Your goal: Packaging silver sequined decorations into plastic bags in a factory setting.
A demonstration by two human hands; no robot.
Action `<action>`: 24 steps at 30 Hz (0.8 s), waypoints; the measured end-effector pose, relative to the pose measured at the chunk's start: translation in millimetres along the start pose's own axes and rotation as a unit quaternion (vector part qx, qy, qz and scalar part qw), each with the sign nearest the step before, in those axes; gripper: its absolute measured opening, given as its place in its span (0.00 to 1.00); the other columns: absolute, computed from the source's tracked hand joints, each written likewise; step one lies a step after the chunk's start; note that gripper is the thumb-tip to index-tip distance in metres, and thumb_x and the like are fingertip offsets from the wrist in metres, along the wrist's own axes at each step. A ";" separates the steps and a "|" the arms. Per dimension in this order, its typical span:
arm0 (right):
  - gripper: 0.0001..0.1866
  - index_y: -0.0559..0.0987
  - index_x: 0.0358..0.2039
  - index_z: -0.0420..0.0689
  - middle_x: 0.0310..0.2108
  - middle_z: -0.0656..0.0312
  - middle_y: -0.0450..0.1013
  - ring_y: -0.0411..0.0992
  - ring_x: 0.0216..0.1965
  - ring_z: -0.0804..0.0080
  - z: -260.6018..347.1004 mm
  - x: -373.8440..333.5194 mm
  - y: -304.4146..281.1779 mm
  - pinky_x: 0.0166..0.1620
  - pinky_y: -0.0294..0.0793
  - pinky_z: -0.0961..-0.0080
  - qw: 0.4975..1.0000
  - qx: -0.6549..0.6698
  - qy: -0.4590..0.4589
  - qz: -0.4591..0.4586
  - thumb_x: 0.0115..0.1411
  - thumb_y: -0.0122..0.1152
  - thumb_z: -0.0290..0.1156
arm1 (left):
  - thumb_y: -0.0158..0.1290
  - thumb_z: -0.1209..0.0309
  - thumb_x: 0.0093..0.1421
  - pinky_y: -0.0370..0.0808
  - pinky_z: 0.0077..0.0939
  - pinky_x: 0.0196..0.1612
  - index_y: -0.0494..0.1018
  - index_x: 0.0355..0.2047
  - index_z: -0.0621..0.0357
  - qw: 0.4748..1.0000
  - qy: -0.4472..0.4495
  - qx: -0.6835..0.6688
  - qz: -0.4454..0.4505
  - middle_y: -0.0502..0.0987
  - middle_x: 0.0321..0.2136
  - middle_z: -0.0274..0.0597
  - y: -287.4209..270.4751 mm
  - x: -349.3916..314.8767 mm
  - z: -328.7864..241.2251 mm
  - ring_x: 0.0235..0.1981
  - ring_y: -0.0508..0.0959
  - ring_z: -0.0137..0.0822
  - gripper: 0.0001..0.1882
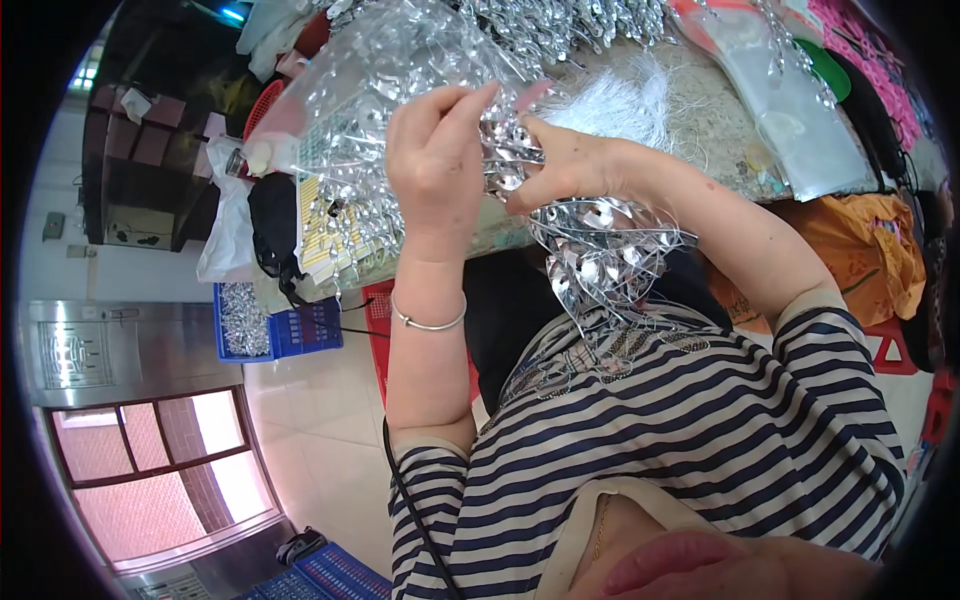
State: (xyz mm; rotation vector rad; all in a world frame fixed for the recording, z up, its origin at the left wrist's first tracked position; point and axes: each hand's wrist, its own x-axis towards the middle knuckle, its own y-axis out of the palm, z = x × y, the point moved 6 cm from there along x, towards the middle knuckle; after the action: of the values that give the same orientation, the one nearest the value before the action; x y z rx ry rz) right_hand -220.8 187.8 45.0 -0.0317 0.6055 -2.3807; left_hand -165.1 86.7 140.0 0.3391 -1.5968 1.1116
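Observation:
My right hand (570, 165) is closed round a bundle of shiny silver foil strands (605, 250), whose lower ends hang over the table's front edge against my striped shirt. Just left of it, my left hand (435, 150) is closed at the edge of a clear plastic bag (340, 85); its fingertips are partly hidden. Silver strands show through and behind the bag. The bundle's upper end lies between my two hands, near the bag's mouth.
On the worktable (700, 130) lie a pile of silver strands (570, 25), white threads (625, 100) and a stack of clear bags (815, 140). A blue crate (290, 330) with silver pieces stands on the floor at left. An orange bag (850, 250) sits at right.

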 end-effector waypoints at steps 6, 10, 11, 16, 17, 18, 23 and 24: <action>0.55 0.52 0.60 0.30 0.52 0.43 0.63 0.67 0.49 0.61 32.2 -22.7 -16.2 0.54 0.63 0.73 0.998 0.028 -0.043 -0.043 0.36 0.70 0.41 | 0.56 0.85 0.38 0.70 0.26 0.32 0.80 0.32 0.53 0.997 0.025 0.021 -0.072 0.77 0.28 0.35 -34.6 21.3 -5.9 0.29 0.73 0.35 0.20; 0.52 0.55 0.59 0.33 0.50 0.48 0.66 0.67 0.48 0.62 4.2 -1.7 5.8 0.53 0.64 0.73 0.999 0.026 -0.046 -0.004 0.37 0.70 0.41 | 0.55 0.86 0.38 0.71 0.27 0.33 0.80 0.32 0.53 0.997 -0.002 0.041 -0.058 0.77 0.28 0.35 -36.7 8.4 -7.1 0.29 0.74 0.36 0.20; 0.50 0.56 0.59 0.34 0.48 0.51 0.67 0.67 0.48 0.63 0.7 -2.3 5.0 0.54 0.63 0.72 0.997 0.064 -0.048 0.001 0.37 0.70 0.39 | 0.54 0.86 0.37 0.71 0.28 0.35 0.80 0.33 0.55 0.999 0.002 0.028 -0.042 0.78 0.30 0.36 -34.3 -0.6 -6.5 0.30 0.75 0.37 0.20; 0.49 0.57 0.58 0.34 0.47 0.52 0.69 0.66 0.49 0.64 -14.4 2.6 8.9 0.56 0.61 0.72 0.992 0.124 -0.001 0.017 0.37 0.70 0.38 | 0.53 0.82 0.37 0.70 0.29 0.38 0.79 0.33 0.58 0.999 -0.030 0.021 0.007 0.79 0.35 0.38 -23.2 -27.3 -6.1 0.34 0.75 0.37 0.19; 0.48 0.57 0.58 0.34 0.46 0.52 0.69 0.67 0.49 0.65 -9.5 -0.8 12.3 0.55 0.61 0.72 0.994 0.107 0.021 0.001 0.38 0.70 0.38 | 0.53 0.82 0.38 0.70 0.29 0.37 0.79 0.33 0.58 1.000 -0.026 0.017 -0.006 0.79 0.34 0.37 -22.1 -30.9 -9.1 0.34 0.75 0.36 0.18; 0.48 0.57 0.58 0.34 0.46 0.52 0.70 0.68 0.48 0.65 -3.9 -3.9 10.3 0.54 0.62 0.72 0.995 0.090 0.042 -0.017 0.38 0.69 0.38 | 0.53 0.81 0.39 0.70 0.28 0.37 0.79 0.33 0.57 1.000 -0.020 0.011 -0.020 0.79 0.34 0.35 -20.9 -33.3 -12.2 0.34 0.75 0.35 0.17; 0.58 0.52 0.62 0.32 0.56 0.41 0.62 0.60 0.59 0.56 -3.5 14.6 13.4 0.59 0.56 0.71 0.990 0.131 -0.001 0.049 0.36 0.69 0.49 | 0.55 0.78 0.41 0.69 0.28 0.40 0.79 0.33 0.55 1.000 -0.008 0.008 -0.024 0.79 0.35 0.34 -12.9 -45.5 -21.1 0.35 0.76 0.33 0.15; 0.58 0.52 0.62 0.32 0.56 0.41 0.62 0.60 0.59 0.56 -3.4 11.4 13.7 0.59 0.56 0.71 0.990 0.130 0.002 0.051 0.36 0.69 0.49 | 0.55 0.77 0.41 0.68 0.28 0.41 0.79 0.33 0.55 0.999 -0.007 0.039 -0.037 0.79 0.36 0.34 -15.8 -48.0 -20.6 0.36 0.76 0.33 0.15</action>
State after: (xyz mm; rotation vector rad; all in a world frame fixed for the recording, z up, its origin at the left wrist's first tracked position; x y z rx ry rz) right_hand -221.9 173.1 34.5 0.1153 0.2877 -2.3402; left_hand -124.5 79.3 104.4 0.4554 -1.5434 1.1187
